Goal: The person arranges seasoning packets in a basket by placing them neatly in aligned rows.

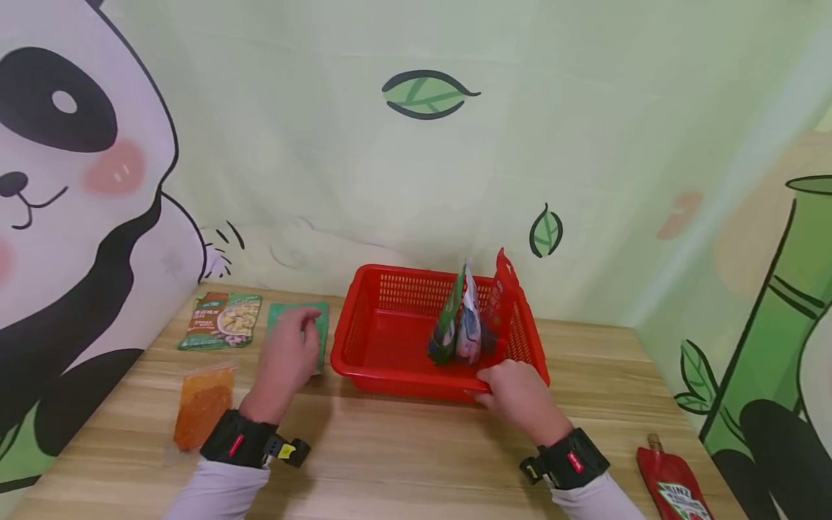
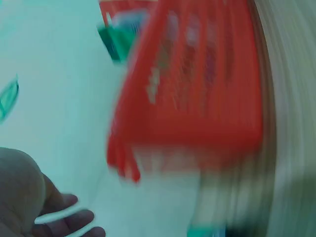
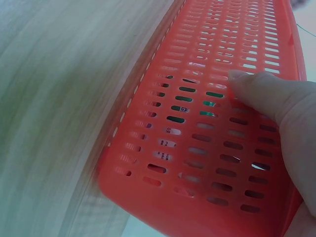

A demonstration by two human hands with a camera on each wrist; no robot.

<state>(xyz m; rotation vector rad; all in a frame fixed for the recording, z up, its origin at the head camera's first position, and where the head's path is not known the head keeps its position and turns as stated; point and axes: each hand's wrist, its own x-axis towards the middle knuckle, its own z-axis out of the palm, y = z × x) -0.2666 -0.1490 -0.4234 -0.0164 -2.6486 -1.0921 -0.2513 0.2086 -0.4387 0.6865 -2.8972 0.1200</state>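
A red plastic basket (image 1: 403,384) with slotted walls stands on the table near the back wall. My right hand (image 1: 518,399) grips its front rim toward the right corner, and the right wrist view shows the thumb (image 3: 256,91) against the slotted outside wall. Three packets stand upright in the basket's right half: a green one (image 1: 445,328), a whitish one (image 1: 469,332) and a red one (image 1: 499,300). To the left of the basket my left hand (image 1: 289,355) hovers over a flat green packet (image 1: 321,336), partly covering it. Nothing shows between its loosely bent fingers (image 2: 74,222).
A green and brown food packet (image 1: 222,321) lies at the back left of the wooden table (image 1: 390,462). In front of it is a clear bag with orange contents (image 1: 203,408). A red ketchup pouch (image 1: 676,487) lies at the front right. Behind the basket hangs a printed cloth (image 1: 312,144).
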